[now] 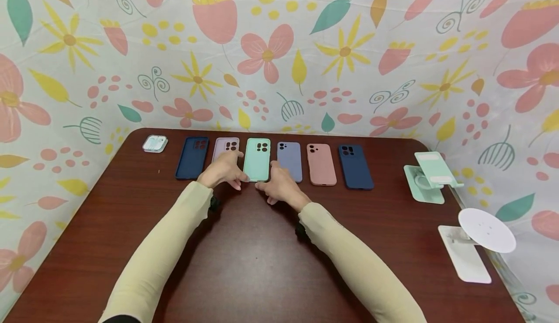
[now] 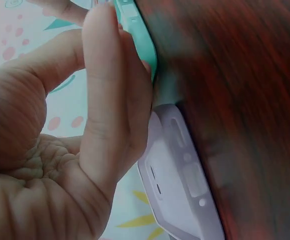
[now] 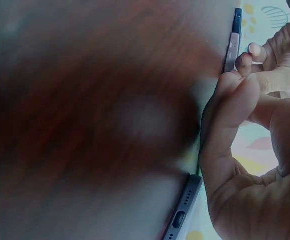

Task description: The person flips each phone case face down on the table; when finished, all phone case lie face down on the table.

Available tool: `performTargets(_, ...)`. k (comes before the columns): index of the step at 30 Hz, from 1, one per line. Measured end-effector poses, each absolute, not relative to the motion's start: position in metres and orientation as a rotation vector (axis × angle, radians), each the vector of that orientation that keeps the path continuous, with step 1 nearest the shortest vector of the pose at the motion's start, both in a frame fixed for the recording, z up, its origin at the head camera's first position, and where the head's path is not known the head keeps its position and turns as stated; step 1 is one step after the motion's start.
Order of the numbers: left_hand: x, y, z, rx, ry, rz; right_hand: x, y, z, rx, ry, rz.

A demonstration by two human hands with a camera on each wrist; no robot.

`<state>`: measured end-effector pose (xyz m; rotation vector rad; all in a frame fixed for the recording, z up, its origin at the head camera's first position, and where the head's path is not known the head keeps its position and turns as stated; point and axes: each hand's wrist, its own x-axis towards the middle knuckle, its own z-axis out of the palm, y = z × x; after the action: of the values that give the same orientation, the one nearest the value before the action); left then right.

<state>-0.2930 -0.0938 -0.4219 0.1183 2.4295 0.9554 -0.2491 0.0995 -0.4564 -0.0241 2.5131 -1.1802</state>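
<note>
A mint green phone case (image 1: 256, 159) lies in the middle of a row of phone cases on the table, its inner side up. My left hand (image 1: 224, 169) holds it at the left edge and near corner, partly covering the lilac case (image 1: 226, 143) beside it. From the other side my right hand (image 1: 283, 183) holds the near right corner, next to the periwinkle case (image 1: 290, 160). In the left wrist view, curled fingers (image 2: 107, 90) hide part of the mint case's end. The right wrist view shows the thumb and fingers meeting at its low edge.
The row continues with a navy case (image 1: 192, 159) at left, and a pink case (image 1: 321, 164) and another blue case (image 1: 355, 167) at right. A small white square box (image 1: 155, 143) sits back left. Along the right edge stand a mint folding stand (image 1: 424, 187) and a white round-topped stand (image 1: 467, 260).
</note>
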Motion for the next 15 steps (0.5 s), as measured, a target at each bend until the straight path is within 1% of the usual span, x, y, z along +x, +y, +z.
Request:
performTargets(5, -0.293, -0.091, -0.420, 0.111, 2.398, 0.984, -0.247, 0.095, -0.454, -0.008, 2.518, -1.174)
performTargets(15, -0.294, -0.086, -0.419, 0.119, 2.403, 0.923, -0.258, 0.093, -0.459, 0.020, 2.496, -1.165)
